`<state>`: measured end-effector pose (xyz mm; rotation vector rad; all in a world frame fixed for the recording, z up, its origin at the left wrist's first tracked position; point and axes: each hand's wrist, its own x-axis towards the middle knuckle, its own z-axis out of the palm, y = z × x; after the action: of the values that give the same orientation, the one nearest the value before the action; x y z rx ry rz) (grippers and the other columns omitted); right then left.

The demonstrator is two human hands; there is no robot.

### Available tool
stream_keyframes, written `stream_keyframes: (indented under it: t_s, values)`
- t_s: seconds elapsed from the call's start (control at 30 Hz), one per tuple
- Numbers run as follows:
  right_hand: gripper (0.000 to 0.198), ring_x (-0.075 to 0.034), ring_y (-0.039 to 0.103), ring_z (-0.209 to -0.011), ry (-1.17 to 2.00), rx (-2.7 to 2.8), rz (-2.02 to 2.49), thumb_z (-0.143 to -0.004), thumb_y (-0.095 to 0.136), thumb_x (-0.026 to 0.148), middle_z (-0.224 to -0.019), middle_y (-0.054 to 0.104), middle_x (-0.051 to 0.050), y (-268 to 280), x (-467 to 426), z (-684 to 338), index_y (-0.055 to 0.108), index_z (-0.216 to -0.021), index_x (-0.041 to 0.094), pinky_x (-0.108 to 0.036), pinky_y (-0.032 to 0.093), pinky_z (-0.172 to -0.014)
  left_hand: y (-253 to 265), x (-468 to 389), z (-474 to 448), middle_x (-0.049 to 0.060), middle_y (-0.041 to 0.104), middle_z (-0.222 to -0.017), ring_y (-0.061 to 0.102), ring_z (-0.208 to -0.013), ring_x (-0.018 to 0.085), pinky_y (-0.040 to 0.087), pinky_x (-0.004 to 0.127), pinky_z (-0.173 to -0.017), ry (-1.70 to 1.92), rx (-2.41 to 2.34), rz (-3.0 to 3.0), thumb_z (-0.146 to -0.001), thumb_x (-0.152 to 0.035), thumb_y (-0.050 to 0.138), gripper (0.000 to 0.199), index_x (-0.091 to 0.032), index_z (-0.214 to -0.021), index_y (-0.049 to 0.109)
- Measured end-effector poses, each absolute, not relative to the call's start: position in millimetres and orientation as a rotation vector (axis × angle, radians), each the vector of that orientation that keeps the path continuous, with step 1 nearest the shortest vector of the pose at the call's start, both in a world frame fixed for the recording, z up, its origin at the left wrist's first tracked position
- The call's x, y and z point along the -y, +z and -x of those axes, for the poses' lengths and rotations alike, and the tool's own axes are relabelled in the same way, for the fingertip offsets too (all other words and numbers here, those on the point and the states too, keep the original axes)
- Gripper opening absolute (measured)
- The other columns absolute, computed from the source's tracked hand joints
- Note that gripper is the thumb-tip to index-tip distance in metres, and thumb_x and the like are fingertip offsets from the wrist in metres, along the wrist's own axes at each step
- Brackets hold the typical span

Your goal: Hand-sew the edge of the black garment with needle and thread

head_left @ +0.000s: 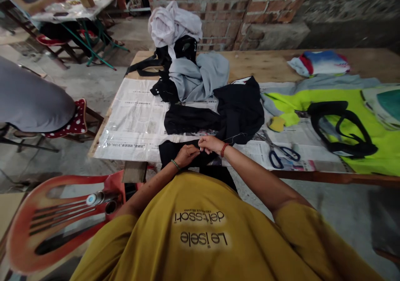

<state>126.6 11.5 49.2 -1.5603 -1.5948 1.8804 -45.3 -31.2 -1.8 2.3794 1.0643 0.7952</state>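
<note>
Dark trousers point(240, 106) lie across the newspaper, one leg reaching left and another part pulled to the table's front edge. My left hand point(186, 155), with a green bead bracelet, is closed on the dark cloth at that edge. Its fingertips meet those of my right hand point(211, 144), which wears a red bead bracelet. The right fingers pinch a small shiny sliver that looks like a needle, mostly hidden. A pale thread point(233, 138) trails rightward over the trousers from beside this hand. Scissors point(283, 152) with dark blue handles rest to the right.
Newspaper point(125, 116) covers the wooden table's front. Grey cloth point(200, 76), a black bag point(186, 47) and a white bundle point(173, 24) stand behind. Neon-yellow clothing point(331, 133) lies right, near a yellow sponge-like piece point(276, 124). A red chair point(34, 197) is left; other people sit beyond.
</note>
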Motion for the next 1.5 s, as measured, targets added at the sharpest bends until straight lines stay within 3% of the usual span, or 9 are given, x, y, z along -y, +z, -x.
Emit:
stream_keyframes:
  t_s: [0.13,0.33,0.47,0.63,0.93,1.13,1.3,1.5]
  values:
    - [0.014,-0.003,0.042,-0.033,1.955,1.582,1.614,-0.084,0.052,0.023,-0.059,0.06,0.002,51.2,-11.5,-126.8,0.049,-0.073,0.015,-0.015,0.024,-0.03,-0.8,32.4,45.6,0.004,0.067,-0.081,0.06,-0.075,0.013,0.041,0.025,-0.07,0.795,-1.059,-2.393,-0.092,-0.033,0.044,0.028,-0.017,-0.089,0.067]
    - [0.022,-0.004,0.039,-0.041,1.314,2.148,1.902,-0.08,0.054,0.024,-0.05,0.051,0.002,49.3,-12.5,-118.7,0.056,-0.06,0.014,-0.018,0.027,-0.041,-5.8,34.4,45.9,0.005,0.067,-0.084,0.06,-0.078,0.013,0.04,0.027,-0.07,0.775,-1.066,-2.442,-0.092,-0.029,0.045,0.025,-0.017,-0.09,0.066]
    - [0.019,-0.006,0.042,-0.052,1.234,2.214,1.881,-0.076,0.054,0.021,-0.054,0.052,0.001,48.4,-12.0,-114.7,0.061,-0.06,0.012,-0.019,0.027,-0.047,-9.5,35.9,45.8,0.006,0.066,-0.085,0.059,-0.078,0.013,0.041,0.026,-0.07,0.822,-1.073,-2.456,-0.093,-0.028,0.043,0.026,-0.016,-0.091,0.066]
    - [0.021,-0.006,0.041,-0.054,1.227,2.24,1.85,-0.078,0.051,0.024,-0.055,0.051,0.002,54.0,-10.2,-115.1,0.063,-0.066,0.011,-0.019,0.028,-0.05,-9.2,37.9,45.1,0.006,0.065,-0.084,0.058,-0.077,0.013,0.045,0.026,-0.072,0.895,-1.102,-2.387,-0.093,-0.029,0.042,0.027,-0.016,-0.091,0.065]
    - [0.026,-0.005,0.034,-0.048,1.255,2.246,1.784,-0.081,0.049,0.025,-0.049,0.044,0.004,58.3,0.2,-113.3,0.055,-0.058,0.013,-0.018,0.024,-0.046,-9.4,37.3,44.0,0.005,0.059,-0.078,0.055,-0.071,0.011,0.046,0.021,-0.064,1.025,-1.171,-2.22,-0.093,-0.03,0.042,0.027,-0.015,-0.085,0.064]
    - [0.022,-0.003,0.032,-0.035,1.604,1.94,1.821,-0.084,0.047,0.025,-0.048,0.042,0.006,57.8,1.9,-120.4,0.05,-0.064,0.016,-0.018,0.023,-0.038,-0.8,36.6,44.9,0.004,0.058,-0.075,0.055,-0.071,0.012,0.046,0.022,-0.066,0.984,-1.096,-2.19,-0.088,-0.025,0.048,0.02,-0.015,-0.083,0.065]
    - [0.021,-0.003,0.033,-0.036,1.566,1.89,1.827,-0.081,0.053,0.026,-0.049,0.044,0.007,56.2,0.2,-123.3,0.049,-0.063,0.016,-0.017,0.024,-0.038,-1.2,37.0,45.5,0.005,0.061,-0.079,0.057,-0.071,0.013,0.047,0.023,-0.066,0.966,-1.038,-2.222,-0.08,-0.021,0.059,0.012,-0.015,-0.087,0.067]
    - [0.02,-0.003,0.034,-0.039,1.463,1.954,1.806,-0.08,0.052,0.024,-0.047,0.042,0.007,55.2,2.2,-121.7,0.053,-0.063,0.015,-0.017,0.024,-0.04,-7.5,34.3,45.3,0.004,0.062,-0.075,0.057,-0.07,0.012,0.047,0.022,-0.066,0.957,-1.089,-2.187,-0.081,-0.022,0.06,0.011,-0.016,-0.082,0.069]
